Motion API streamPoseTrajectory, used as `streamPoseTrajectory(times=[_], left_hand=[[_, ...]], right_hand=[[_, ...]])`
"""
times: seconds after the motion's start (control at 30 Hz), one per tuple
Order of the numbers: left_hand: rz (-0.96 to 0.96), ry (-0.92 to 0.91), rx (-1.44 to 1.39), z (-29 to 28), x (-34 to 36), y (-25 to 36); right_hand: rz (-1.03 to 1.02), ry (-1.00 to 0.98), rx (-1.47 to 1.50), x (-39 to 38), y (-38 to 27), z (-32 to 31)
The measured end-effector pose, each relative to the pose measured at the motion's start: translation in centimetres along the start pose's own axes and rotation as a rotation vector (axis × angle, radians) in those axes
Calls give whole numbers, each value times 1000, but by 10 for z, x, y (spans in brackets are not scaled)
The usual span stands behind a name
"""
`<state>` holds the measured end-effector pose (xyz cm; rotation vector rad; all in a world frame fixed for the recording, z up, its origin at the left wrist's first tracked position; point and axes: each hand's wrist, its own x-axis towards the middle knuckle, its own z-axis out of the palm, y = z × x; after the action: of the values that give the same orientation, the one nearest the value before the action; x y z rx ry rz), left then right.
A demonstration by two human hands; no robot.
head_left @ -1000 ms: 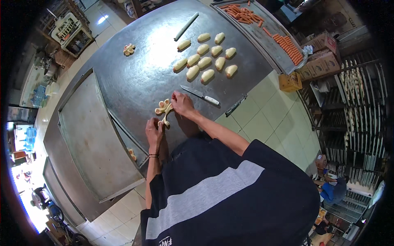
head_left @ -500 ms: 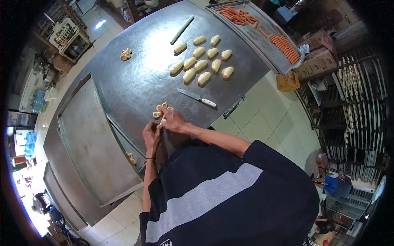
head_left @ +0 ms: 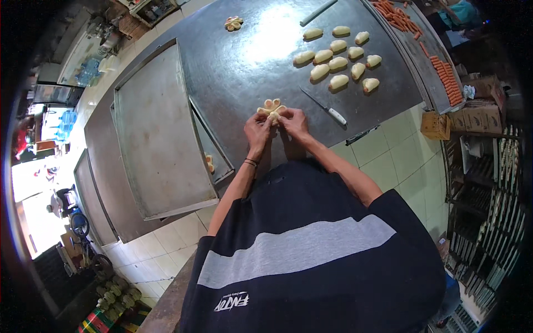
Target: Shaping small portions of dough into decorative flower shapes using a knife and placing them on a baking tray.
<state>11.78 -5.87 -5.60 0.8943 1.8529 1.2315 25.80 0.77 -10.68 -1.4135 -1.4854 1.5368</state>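
Note:
My left hand (head_left: 257, 132) and my right hand (head_left: 294, 123) meet at the table's near edge, fingers pinching the near side of a flower-shaped sausage bun (head_left: 271, 104). Its pale dough petals fan out past my fingertips, with reddish sausage slices showing. The part under my fingers is hidden. To the right of my right hand lies a knife (head_left: 326, 108) with a white handle. Beyond it sit several dough-wrapped sausages (head_left: 338, 63) in loose rows. Farther back on the left is another flower-shaped bun (head_left: 234, 23).
Left of my hands, a large metal tray (head_left: 158, 127) rests over a lower tray (head_left: 223, 161) holding a partly covered bun. A grey rod (head_left: 318, 12) lies at the back. Orange sausages (head_left: 446, 77) fill part of a tray (head_left: 413, 61) at far right, near a yellow crate (head_left: 435, 126).
My view has shifted, so the table appears farther right and higher. My hands, one ahead of the other before, are now side by side at the bun's near side.

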Motion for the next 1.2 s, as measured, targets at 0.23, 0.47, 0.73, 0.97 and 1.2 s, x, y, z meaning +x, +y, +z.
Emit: streamPoseTrajectory(times=[0.23, 0.47, 0.73, 0.97, 1.2], left_hand=[[92, 116, 76, -1, -3, -28], [215, 143, 226, 28, 29, -24], [233, 197, 360, 56, 36, -22], [-231, 104, 71, 43, 60, -31], [141, -119, 284, 37, 104, 12]], right_hand=[[-51, 257, -284, -7, -10, 21], [-139, 250, -313, 35, -6, 11], [46, 224, -184, 63, -26, -4], [39, 194, -44, 82, -5, -29], [-179, 67, -50, 81, -14, -41]])
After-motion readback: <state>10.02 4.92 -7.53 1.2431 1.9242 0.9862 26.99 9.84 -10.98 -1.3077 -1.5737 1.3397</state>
